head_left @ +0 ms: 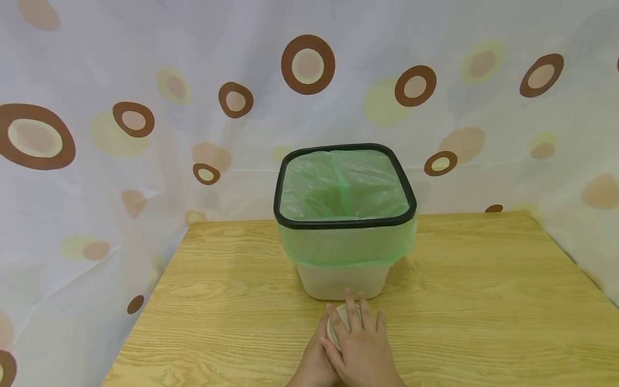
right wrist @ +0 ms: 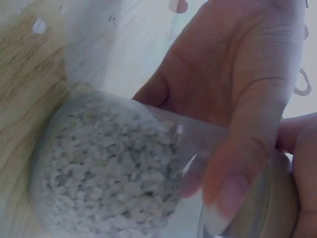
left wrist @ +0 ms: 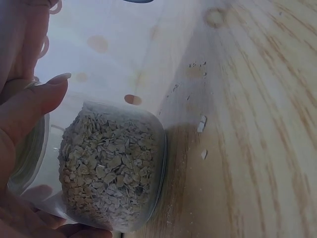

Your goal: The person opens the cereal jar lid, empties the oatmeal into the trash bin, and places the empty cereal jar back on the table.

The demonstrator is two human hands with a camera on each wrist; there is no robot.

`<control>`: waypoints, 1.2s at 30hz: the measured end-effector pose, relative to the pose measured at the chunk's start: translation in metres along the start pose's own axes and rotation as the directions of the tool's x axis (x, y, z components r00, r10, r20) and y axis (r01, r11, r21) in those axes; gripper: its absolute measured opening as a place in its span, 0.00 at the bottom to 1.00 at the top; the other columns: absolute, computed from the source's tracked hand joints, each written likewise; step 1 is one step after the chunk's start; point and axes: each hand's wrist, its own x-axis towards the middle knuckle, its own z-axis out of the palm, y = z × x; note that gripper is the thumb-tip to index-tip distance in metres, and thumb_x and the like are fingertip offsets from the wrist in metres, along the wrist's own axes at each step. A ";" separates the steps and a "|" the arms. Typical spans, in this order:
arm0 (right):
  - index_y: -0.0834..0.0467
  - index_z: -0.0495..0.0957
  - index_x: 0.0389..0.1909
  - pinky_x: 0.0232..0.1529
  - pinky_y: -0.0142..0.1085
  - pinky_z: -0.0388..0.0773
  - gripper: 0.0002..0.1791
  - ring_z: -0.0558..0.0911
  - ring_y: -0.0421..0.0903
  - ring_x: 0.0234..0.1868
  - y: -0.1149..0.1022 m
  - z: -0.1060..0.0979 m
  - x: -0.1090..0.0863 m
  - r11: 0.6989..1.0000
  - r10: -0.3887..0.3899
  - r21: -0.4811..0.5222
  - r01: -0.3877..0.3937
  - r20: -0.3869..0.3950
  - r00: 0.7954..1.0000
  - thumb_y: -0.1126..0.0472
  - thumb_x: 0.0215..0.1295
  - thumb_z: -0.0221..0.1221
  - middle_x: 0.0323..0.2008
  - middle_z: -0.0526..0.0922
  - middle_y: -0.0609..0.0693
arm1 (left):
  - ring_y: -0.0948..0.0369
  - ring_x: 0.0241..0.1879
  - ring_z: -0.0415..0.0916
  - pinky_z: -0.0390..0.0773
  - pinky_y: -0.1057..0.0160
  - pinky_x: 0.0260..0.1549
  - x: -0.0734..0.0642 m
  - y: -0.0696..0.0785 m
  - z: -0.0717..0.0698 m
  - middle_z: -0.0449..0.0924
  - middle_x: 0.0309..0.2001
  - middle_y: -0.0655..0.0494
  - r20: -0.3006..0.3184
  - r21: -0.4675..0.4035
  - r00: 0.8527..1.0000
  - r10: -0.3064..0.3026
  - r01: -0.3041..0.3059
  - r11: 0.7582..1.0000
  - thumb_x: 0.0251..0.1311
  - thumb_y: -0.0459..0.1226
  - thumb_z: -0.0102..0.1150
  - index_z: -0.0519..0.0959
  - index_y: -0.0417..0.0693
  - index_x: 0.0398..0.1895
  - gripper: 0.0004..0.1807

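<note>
A clear jar of rolled oats (left wrist: 111, 171) stands upright on the wooden table (head_left: 222, 322), in front of a bin. A pale round lid (head_left: 342, 313) covers its top. My left hand (head_left: 316, 357) grips the jar near its neck, thumb by the lid's rim and fingers round the far side, as the left wrist view shows. Over the lid lies my right hand (head_left: 362, 346), its fingers straight and spread. The right wrist view shows the oats through the jar wall, with part of the right hand against the lid.
Just beyond the hands stands a white bin (head_left: 343, 282) with a black rim and a green liner bag (head_left: 348, 244) folded over its edge. A spotted cloth (head_left: 261, 54) hangs behind and beside the table. Oat flakes (left wrist: 202, 123) lie scattered near the jar.
</note>
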 end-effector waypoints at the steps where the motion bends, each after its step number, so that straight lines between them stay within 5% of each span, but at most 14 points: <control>1: 0.57 0.75 0.62 0.46 0.69 0.70 0.28 0.70 0.70 0.60 0.000 0.001 -0.001 1.000 -0.005 -0.009 0.005 -0.011 1.000 0.43 0.69 0.53 0.65 0.65 0.69 | 0.42 0.63 0.66 0.71 0.51 0.57 0.000 0.000 0.000 0.64 0.66 0.36 -0.001 -0.006 1.000 0.001 -0.001 1.000 0.55 0.36 0.70 0.48 0.30 0.72 0.49; 13: 0.55 0.78 0.59 0.35 0.55 0.77 0.32 0.76 0.64 0.53 0.011 0.006 -0.002 0.987 -0.161 -0.031 0.158 -0.169 0.972 0.40 0.77 0.33 0.61 0.71 0.66 | 0.44 0.62 0.68 0.73 0.52 0.55 0.004 0.001 -0.002 0.64 0.66 0.39 0.004 0.098 0.999 0.050 -0.050 0.994 0.54 0.40 0.71 0.54 0.32 0.70 0.47; 19: 0.54 0.78 0.59 0.33 0.54 0.77 0.30 0.77 0.63 0.51 0.017 0.007 -0.002 0.975 -0.220 -0.021 0.220 -0.166 0.961 0.41 0.76 0.36 0.60 0.73 0.65 | 0.44 0.63 0.66 0.71 0.54 0.58 0.003 0.002 0.000 0.62 0.67 0.37 0.017 0.121 0.999 0.041 -0.043 0.992 0.51 0.39 0.73 0.51 0.29 0.70 0.51; 24: 0.53 0.76 0.61 0.35 0.52 0.78 0.28 0.78 0.61 0.51 0.022 0.006 -0.001 0.968 -0.248 -0.011 0.249 -0.153 0.957 0.41 0.76 0.40 0.60 0.74 0.63 | 0.46 0.64 0.65 0.70 0.58 0.58 0.003 0.002 -0.001 0.60 0.68 0.38 0.028 0.051 0.999 0.032 -0.034 0.998 0.50 0.37 0.74 0.49 0.32 0.72 0.53; 31: 0.59 0.71 0.66 0.47 0.68 0.70 0.30 0.68 0.65 0.64 0.009 -0.009 -0.001 0.994 -0.079 0.086 0.075 0.048 0.996 0.46 0.69 0.55 0.67 0.66 0.63 | 0.43 0.62 0.67 0.72 0.52 0.56 0.002 -0.001 0.000 0.63 0.67 0.37 0.023 0.020 0.999 0.028 -0.028 0.999 0.53 0.37 0.71 0.50 0.32 0.72 0.50; 36: 0.61 0.74 0.61 0.45 0.72 0.68 0.29 0.67 0.72 0.62 -0.004 -0.005 -0.002 0.999 0.007 0.034 -0.007 0.000 1.000 0.47 0.66 0.57 0.65 0.66 0.70 | 0.40 0.62 0.66 0.71 0.45 0.56 0.001 -0.001 0.000 0.63 0.66 0.34 0.036 0.034 0.996 0.079 -0.080 0.996 0.55 0.34 0.69 0.49 0.28 0.70 0.47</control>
